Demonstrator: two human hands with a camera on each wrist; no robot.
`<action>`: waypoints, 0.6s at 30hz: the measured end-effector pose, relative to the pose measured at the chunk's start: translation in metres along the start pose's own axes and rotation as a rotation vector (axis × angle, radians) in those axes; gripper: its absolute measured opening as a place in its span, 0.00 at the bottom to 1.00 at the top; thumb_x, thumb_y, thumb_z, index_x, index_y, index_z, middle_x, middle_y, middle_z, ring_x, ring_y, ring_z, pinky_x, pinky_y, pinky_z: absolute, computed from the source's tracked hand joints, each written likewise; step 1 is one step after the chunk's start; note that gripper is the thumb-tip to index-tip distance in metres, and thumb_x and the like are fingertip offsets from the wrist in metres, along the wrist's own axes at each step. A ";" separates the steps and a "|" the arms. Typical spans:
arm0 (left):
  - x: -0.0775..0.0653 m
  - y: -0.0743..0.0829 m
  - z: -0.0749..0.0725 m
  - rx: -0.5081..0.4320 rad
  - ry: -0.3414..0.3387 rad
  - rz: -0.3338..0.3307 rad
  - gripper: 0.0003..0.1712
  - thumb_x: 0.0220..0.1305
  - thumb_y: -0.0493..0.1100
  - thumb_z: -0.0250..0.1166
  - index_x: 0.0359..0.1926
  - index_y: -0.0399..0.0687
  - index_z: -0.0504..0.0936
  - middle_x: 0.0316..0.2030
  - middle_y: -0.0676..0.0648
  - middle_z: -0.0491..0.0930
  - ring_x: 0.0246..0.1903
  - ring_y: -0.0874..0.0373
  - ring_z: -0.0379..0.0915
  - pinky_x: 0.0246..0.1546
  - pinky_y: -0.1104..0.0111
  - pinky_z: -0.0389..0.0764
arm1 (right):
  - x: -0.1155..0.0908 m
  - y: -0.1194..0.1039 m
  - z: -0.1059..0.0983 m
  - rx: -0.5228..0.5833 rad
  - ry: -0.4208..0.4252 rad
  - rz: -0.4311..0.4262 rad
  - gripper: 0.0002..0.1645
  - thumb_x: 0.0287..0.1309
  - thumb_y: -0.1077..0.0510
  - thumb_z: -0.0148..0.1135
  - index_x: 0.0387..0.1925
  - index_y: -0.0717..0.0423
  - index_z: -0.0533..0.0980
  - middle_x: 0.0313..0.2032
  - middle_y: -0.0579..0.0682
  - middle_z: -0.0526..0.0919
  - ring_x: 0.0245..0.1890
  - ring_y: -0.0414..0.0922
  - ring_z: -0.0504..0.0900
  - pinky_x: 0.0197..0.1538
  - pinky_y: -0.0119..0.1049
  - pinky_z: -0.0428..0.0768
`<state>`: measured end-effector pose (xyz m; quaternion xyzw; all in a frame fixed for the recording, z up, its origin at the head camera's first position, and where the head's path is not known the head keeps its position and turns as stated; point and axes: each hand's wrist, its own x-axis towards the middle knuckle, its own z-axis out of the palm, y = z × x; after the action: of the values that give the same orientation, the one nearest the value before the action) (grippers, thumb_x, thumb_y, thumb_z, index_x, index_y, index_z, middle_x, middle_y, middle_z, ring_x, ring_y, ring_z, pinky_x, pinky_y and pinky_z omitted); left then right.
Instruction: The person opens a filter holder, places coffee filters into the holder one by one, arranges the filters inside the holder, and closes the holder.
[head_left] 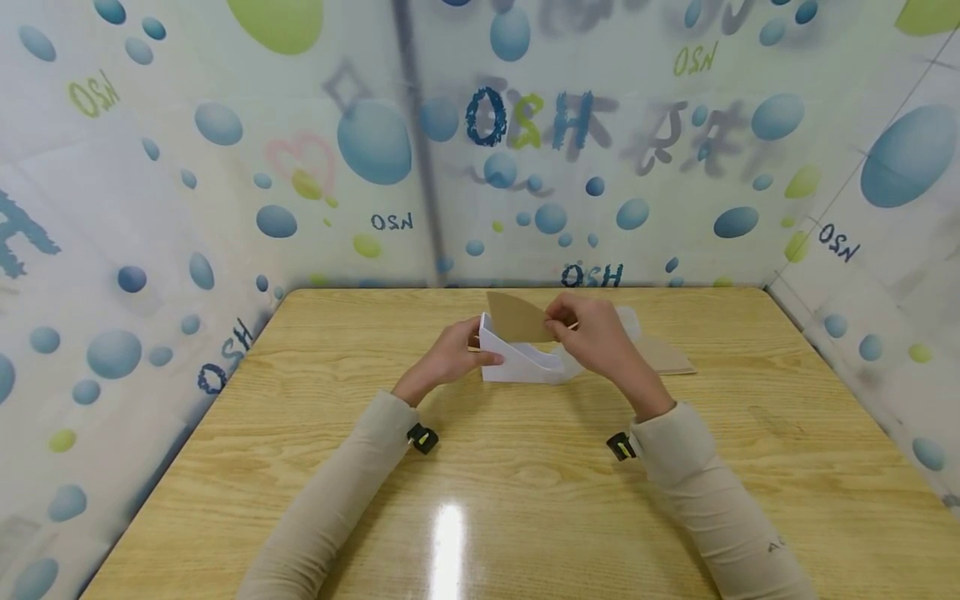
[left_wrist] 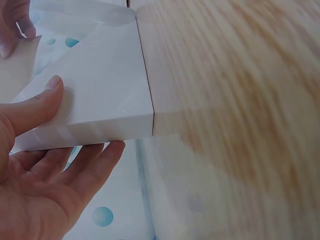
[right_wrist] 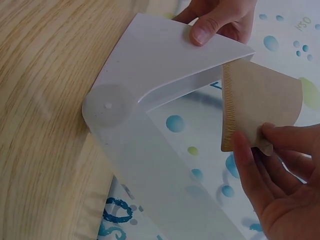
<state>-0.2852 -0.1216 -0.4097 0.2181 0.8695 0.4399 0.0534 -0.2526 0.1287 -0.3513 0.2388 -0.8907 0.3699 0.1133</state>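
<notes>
A white open-topped box [head_left: 517,367] with a sloping side stands on the table, and its translucent lid [right_wrist: 175,165] is swung back on a round hinge. My left hand [head_left: 448,354] grips the box's tall end, thumb on the near side wall [left_wrist: 100,85] and fingers round the end. Between the thumb and fingers of my right hand [head_left: 600,333] is a brown paper coffee filter [head_left: 516,319], a flat cone with a crimped edge. It is held upright over the box's opening. In the right wrist view the filter [right_wrist: 255,100] is close to the box's upper corner.
Flat brown paper pieces, likely more coffee filters [head_left: 667,358], lie on the wooden table [head_left: 510,483] to the right, partly behind my right hand. A printed curtain [head_left: 480,208] with blue and green dots hangs behind the table.
</notes>
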 end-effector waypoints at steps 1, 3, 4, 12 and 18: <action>0.000 0.000 0.000 0.000 0.000 -0.002 0.26 0.64 0.37 0.73 0.62 0.42 0.78 0.53 0.40 0.85 0.52 0.43 0.85 0.52 0.56 0.86 | 0.000 0.000 0.001 -0.003 -0.002 -0.001 0.03 0.67 0.65 0.65 0.39 0.60 0.84 0.33 0.54 0.89 0.33 0.47 0.88 0.42 0.46 0.88; 0.000 0.000 0.000 0.000 0.002 -0.004 0.26 0.64 0.37 0.74 0.62 0.42 0.78 0.53 0.40 0.85 0.52 0.43 0.85 0.52 0.56 0.86 | 0.000 0.000 0.002 -0.005 -0.005 -0.003 0.03 0.67 0.65 0.66 0.39 0.60 0.84 0.33 0.54 0.90 0.33 0.47 0.88 0.42 0.46 0.88; 0.000 0.000 0.000 -0.001 0.003 -0.004 0.26 0.64 0.37 0.74 0.62 0.42 0.78 0.53 0.40 0.85 0.52 0.43 0.85 0.52 0.56 0.86 | 0.000 -0.001 0.002 -0.005 -0.006 -0.004 0.03 0.67 0.65 0.66 0.39 0.60 0.84 0.33 0.54 0.90 0.33 0.48 0.88 0.42 0.46 0.88; 0.000 0.001 0.000 -0.009 0.002 -0.007 0.26 0.64 0.37 0.73 0.62 0.43 0.78 0.53 0.40 0.85 0.52 0.43 0.85 0.52 0.56 0.86 | 0.000 -0.002 0.006 -0.020 -0.024 -0.003 0.03 0.67 0.64 0.66 0.40 0.59 0.84 0.34 0.54 0.90 0.35 0.47 0.88 0.43 0.45 0.88; 0.000 0.001 0.000 -0.011 -0.002 -0.014 0.26 0.65 0.37 0.73 0.62 0.43 0.78 0.54 0.40 0.85 0.52 0.43 0.85 0.51 0.57 0.85 | 0.000 -0.002 0.009 -0.021 -0.042 0.001 0.03 0.67 0.64 0.66 0.40 0.59 0.84 0.35 0.53 0.90 0.35 0.47 0.88 0.43 0.45 0.87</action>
<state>-0.2847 -0.1217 -0.4091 0.2123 0.8686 0.4439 0.0584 -0.2522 0.1213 -0.3564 0.2450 -0.8968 0.3556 0.0969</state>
